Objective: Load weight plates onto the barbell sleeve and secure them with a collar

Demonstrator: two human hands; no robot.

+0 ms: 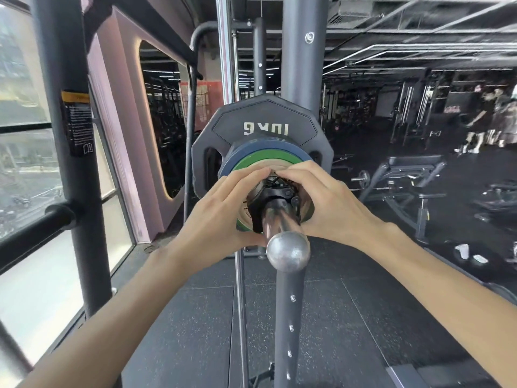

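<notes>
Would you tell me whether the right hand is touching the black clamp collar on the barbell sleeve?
Touching: the head view shows the right hand curled onto the black clamp collar.

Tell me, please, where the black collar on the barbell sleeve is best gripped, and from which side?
Grip the black collar by its outer ring, coming from both flanks, as the left hand and right hand do now. The barbell sleeve fills its centre and the plate stack backs it, so only the rim is free.
</notes>
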